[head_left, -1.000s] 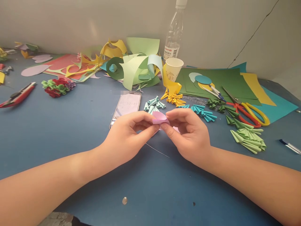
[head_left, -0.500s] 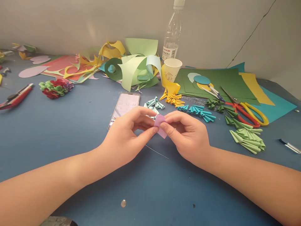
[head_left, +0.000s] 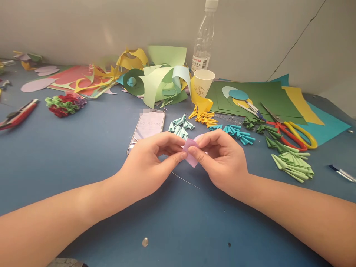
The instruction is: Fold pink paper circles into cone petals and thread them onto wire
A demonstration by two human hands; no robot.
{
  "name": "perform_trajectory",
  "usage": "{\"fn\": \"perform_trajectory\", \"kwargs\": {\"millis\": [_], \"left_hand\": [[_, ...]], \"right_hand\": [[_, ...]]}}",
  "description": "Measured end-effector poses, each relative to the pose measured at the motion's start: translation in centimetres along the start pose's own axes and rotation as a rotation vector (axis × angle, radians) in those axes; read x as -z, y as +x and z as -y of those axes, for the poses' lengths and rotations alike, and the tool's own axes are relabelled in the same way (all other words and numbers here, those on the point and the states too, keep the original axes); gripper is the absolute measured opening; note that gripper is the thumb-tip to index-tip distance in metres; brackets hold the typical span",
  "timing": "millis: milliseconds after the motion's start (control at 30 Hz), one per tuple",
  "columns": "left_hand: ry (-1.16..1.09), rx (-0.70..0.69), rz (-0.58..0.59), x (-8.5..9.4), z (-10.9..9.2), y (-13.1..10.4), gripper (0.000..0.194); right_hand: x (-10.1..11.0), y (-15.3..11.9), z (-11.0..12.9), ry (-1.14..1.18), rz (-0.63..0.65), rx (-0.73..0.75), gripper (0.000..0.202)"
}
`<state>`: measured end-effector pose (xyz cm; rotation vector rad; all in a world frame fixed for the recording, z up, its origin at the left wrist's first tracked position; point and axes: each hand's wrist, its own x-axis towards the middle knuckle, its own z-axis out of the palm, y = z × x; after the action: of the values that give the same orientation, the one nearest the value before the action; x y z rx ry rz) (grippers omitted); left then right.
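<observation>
A small piece of purple paper is pinched between my two hands, above the middle of the blue table. My left hand grips its left side with thumb and fingers. On the other side my right hand holds it, thumb in front. Part of the paper is hidden behind my right fingers. Just beyond the hands lie pale blue paper cones, and teal cones lie behind the right hand. Behind my left hand is a phone with a timer on its screen.
Scissors and light green cones lie at the right. Yellow cones, a paper cup and a bottle stand or lie behind. Red pliers and a curled paper cluster are at the left. A thin wire lies below my hands.
The purple paper has shifted slightly in my fingers, and more of it shows behind my right fingertips. Both hands stay in nearly the same place.
</observation>
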<state>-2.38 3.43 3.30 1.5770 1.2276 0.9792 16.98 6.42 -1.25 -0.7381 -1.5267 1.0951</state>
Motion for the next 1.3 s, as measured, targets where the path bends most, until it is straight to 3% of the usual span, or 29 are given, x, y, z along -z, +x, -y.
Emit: {"fn": "perform_trajectory", "kwargs": {"millis": [200,367,533,567,667,833,1100,1300], "left_hand": [[0.002,0.021,0.071,0.1,0.3,0.2,0.012],[0.042,0.043,0.046,0.3,-0.1,0.3,0.012],[-0.184,0.176,-0.013,0.5,-0.6,0.4,0.020],[-0.243,0.176,-0.004,0.4,-0.5,0.5,0.021],[-0.382,0.160,0.052,0.4,-0.4,0.6,0.022],[-0.378,0.152,0.079,0.6,-0.5,0.6,0.013],[-0.500,0.165,0.011,1.0,-0.1,0.8,0.020],[-0.427,0.176,-0.037,0.9,-0.2,0.9,0.023]], "right_hand": [[0.0,0.2,0.0,-0.029,0.023,0.009,0.017],[0.0,0.1,0.2,0.014,0.023,-0.013,0.019],[0.2,0.3,0.4,0.023,0.157,-0.062,0.013],[0.3,0.4,0.5,-0.029,0.187,-0.045,0.007],[0.4,0.5,0.6,-0.150,0.233,0.003,0.016],[0.4,0.5,0.8,-0.137,0.280,-0.074,0.019],[0.3,0.6,0.9,-0.108,0.242,-0.069,0.025],[0.6,0.5,1.1,-0.168,0.184,-0.110,0.034]]}}
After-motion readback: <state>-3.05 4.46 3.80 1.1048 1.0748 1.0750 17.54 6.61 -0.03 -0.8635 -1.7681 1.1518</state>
